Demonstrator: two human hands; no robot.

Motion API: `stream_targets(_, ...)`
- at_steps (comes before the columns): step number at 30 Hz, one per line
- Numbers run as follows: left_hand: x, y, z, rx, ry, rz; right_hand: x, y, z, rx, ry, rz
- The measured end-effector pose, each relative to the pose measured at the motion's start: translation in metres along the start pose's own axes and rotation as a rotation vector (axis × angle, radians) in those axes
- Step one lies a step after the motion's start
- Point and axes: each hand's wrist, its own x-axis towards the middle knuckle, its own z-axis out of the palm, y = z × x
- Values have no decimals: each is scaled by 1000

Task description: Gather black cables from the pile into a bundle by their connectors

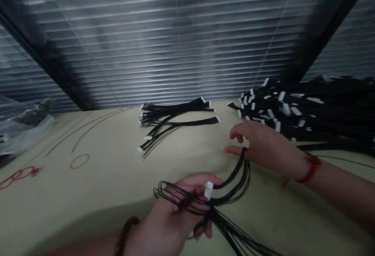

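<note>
Near the bottom centre, my left hand (181,205) is closed around a bundle of thin black cables (228,224). The wires loop over its fingers, and a white connector (208,190) shows between thumb and fingers. Above and to the right, my right hand (258,140) has its thumb and index finger apart. Black strands of the same bundle curve up to its palm side, where the other fingers seem curled around them; part of that hold is hidden.
Black cables with white connectors (193,122) lie at the table's back centre. A large cable pile (328,111) fills the back right. Left are a yellow rubber band (79,161), a red cord (20,174) and a plastic bag (35,131). Blinds (175,52) stand behind the table.
</note>
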Motion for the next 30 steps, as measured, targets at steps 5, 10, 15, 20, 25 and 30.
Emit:
stream_targets(5,11,5,-3,15,126,55,-31,-7,-39,79,-116,-65)
stream_targets(10,10,6,-2,32,133,69,-45,-55,-51,293,-343,30)
stream_targets(15,8,4,-3,50,93,84,-30,-88,-28,655,-370,13)
stream_targets(20,10,3,-3,61,88,72,-25,-83,-28,630,-396,56)
stream_targets(25,12,1,-3,30,102,67,-24,-71,-52,823,-382,116)
stream_targets(30,11,0,-4,32,91,68,-32,-30,-80,986,-332,116)
